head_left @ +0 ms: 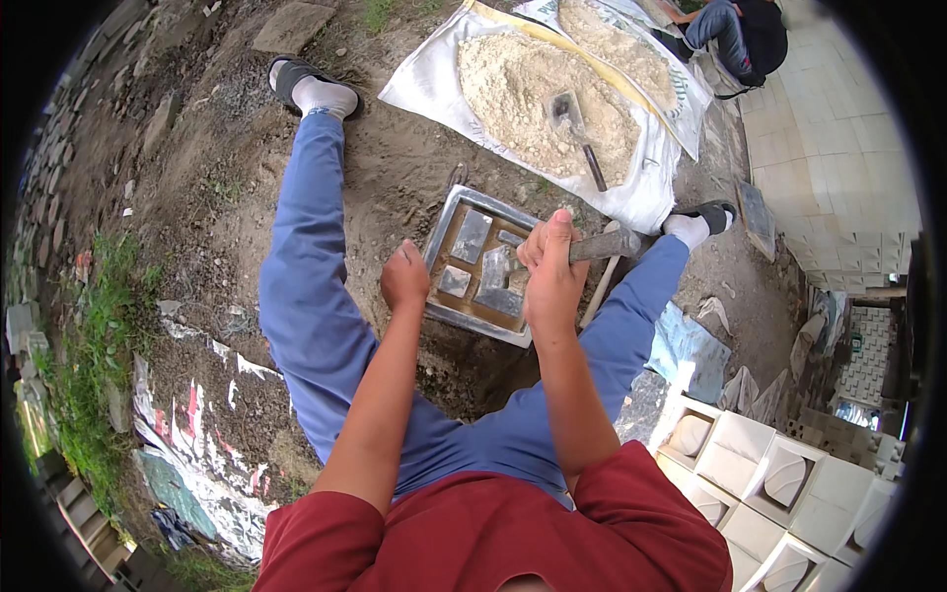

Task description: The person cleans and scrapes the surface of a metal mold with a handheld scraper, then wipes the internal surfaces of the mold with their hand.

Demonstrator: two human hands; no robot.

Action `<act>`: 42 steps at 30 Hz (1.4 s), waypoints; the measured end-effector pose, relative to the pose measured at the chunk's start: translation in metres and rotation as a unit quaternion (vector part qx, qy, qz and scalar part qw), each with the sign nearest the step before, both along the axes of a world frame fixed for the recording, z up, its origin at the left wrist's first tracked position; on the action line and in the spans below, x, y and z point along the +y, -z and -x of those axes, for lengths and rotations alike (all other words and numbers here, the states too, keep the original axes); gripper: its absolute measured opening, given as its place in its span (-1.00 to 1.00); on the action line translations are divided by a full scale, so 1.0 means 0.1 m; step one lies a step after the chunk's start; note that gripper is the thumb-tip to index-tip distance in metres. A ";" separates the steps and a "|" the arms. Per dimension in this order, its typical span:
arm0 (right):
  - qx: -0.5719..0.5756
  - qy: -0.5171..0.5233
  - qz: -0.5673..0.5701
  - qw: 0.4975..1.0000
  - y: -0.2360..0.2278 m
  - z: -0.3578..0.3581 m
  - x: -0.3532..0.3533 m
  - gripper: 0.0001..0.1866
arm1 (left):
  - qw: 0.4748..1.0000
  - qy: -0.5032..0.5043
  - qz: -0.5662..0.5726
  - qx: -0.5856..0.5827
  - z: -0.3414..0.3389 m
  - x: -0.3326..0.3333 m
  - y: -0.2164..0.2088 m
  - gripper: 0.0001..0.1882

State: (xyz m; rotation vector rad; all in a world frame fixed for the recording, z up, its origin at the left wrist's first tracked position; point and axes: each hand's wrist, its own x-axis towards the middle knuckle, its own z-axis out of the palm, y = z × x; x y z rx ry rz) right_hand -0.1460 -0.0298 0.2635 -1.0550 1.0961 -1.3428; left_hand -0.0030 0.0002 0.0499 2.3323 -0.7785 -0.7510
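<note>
Between my legs a rectangular metal mould (479, 326) lies on the ground, tilted in view. Its frame is grey, and flat metal plates (472, 237) sit inside with brown, sandy-looking gaps between them. At the mould's left rim is my left hand (404, 277), with its fingers curled; the fingertips are hidden, so what they grip is unclear. My right hand (552, 274) is closed round a short, thick, grey-brown hammer-like tool (598, 246) above the mould's right side. The tool's thicker end points right, toward my right knee.
Ahead, pale powder (523, 89) is heaped on white sacks (424, 84), with a small shovel (582, 138) lying on it. White patterned blocks (740, 449) are stacked at lower right. A long pale stick (602, 291) lies beside the mould. Another person (735, 39) is at the far right.
</note>
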 end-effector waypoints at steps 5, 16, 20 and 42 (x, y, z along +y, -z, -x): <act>0.030 0.034 0.016 0.999 0.09 -0.09 0.11 -0.44 | 1.000 -0.009 0.016 -0.003 0.00 0.00 -0.01 -0.40; 0.197 -0.266 0.105 0.938 0.52 0.16 -0.04 -0.62 | 1.000 0.000 0.015 -0.002 0.00 -0.01 -0.06 -0.40; 0.076 -0.354 0.056 0.931 0.63 0.16 -0.15 -0.55 | 1.000 -0.004 0.006 0.006 0.03 -0.03 -0.10 -0.40; 0.176 -0.275 0.042 0.944 0.59 0.08 -0.02 -0.47 | 1.000 -0.004 0.003 0.009 0.00 -0.01 -0.07 -0.41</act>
